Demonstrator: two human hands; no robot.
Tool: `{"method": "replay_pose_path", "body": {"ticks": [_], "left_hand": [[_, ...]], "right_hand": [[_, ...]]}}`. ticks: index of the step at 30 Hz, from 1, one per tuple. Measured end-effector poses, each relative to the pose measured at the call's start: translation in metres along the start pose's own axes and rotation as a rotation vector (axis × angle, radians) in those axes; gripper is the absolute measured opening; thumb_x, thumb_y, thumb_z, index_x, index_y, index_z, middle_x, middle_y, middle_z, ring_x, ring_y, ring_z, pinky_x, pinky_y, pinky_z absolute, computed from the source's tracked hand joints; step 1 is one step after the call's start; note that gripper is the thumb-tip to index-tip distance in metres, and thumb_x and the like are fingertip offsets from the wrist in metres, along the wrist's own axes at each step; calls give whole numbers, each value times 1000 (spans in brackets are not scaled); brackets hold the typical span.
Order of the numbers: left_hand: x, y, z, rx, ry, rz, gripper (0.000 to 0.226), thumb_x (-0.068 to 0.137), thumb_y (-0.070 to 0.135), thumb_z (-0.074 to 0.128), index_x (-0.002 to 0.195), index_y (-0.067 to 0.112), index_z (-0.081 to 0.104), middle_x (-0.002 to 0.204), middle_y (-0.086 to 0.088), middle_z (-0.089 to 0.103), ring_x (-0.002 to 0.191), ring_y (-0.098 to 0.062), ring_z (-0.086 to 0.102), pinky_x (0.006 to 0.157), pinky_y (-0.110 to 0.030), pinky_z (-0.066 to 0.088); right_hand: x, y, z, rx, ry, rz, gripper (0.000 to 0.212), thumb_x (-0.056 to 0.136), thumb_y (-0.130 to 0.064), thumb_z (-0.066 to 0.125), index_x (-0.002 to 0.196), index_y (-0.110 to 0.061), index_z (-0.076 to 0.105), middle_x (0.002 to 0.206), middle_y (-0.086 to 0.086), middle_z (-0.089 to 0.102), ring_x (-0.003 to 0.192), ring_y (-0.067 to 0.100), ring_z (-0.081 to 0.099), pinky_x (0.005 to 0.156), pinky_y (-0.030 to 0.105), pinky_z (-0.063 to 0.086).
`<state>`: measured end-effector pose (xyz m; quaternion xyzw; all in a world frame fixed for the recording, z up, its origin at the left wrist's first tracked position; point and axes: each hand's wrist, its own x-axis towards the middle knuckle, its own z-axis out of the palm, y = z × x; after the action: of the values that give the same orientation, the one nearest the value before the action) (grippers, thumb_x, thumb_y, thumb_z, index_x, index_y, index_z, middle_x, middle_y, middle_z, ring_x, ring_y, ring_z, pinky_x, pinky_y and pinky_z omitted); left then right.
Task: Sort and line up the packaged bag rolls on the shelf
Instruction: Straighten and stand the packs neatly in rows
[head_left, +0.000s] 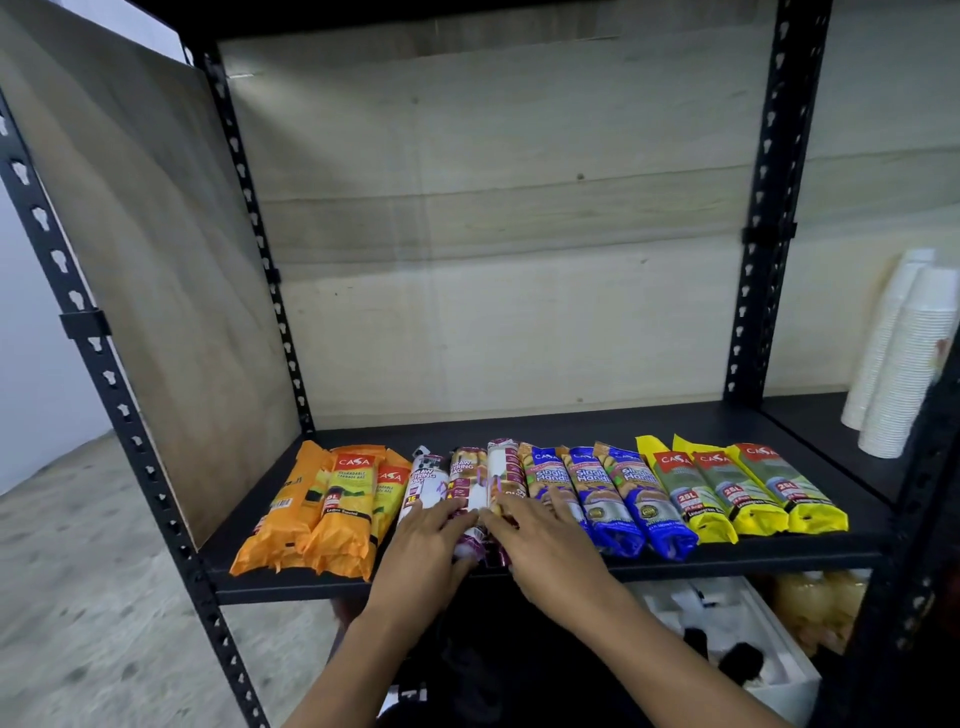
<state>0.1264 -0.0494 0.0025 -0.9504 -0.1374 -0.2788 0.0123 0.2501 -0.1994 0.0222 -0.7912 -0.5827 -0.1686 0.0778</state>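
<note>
Packaged bag rolls lie side by side along the front of the black shelf (571, 426). From the left come three orange rolls (332, 514), three white and maroon drawstring rolls (470, 478), three blue rolls (623, 493) and three yellow rolls (737, 493). My left hand (423, 545) rests flat on the near ends of the left drawstring rolls, fingers spread. My right hand (540, 535) lies flat across the right drawstring roll and the first blue roll. Neither hand grips anything. The near ends of the drawstring rolls are hidden under my hands.
Black slotted uprights (769, 208) frame the bay, with wooden panels behind and on the left. Stacks of white paper cups (904, 364) stand on the neighbouring shelf at right. Below, a white foam box (727, 639) and yellowish bottles (815, 603) sit on a lower level.
</note>
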Motion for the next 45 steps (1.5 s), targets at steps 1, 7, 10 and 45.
{"method": "replay_pose_path", "body": {"ticks": [1,7,10,45], "left_hand": [[0,0,1,8,42,1,48,73,18,80,120,17,71,122,-4,67,106,-27,64,96,-44,52],[-3,-3,1,-27,120,-9,44,71,20,81,114,14,74,116,-2,70,104,-24,61,86,-41,56],[-5,0,-1,-124,129,-98,49,76,32,82,121,15,70,124,-3,67,114,-22,61,94,-40,53],[-17,-1,-8,-313,109,-148,47,81,39,76,126,31,64,126,17,57,118,1,44,95,-2,27]], "right_hand": [[2,1,0,-1,24,9,67,86,-9,61,148,-22,37,148,10,39,135,32,42,120,56,7],[7,5,-9,42,25,48,49,87,-16,62,135,-21,53,140,5,46,130,37,45,120,46,19],[1,5,-10,207,42,108,51,87,-26,62,137,-22,49,140,-1,43,133,31,41,104,42,45],[127,97,-96,1071,-35,461,30,86,-44,72,106,-23,68,95,4,75,70,12,60,53,26,43]]}}
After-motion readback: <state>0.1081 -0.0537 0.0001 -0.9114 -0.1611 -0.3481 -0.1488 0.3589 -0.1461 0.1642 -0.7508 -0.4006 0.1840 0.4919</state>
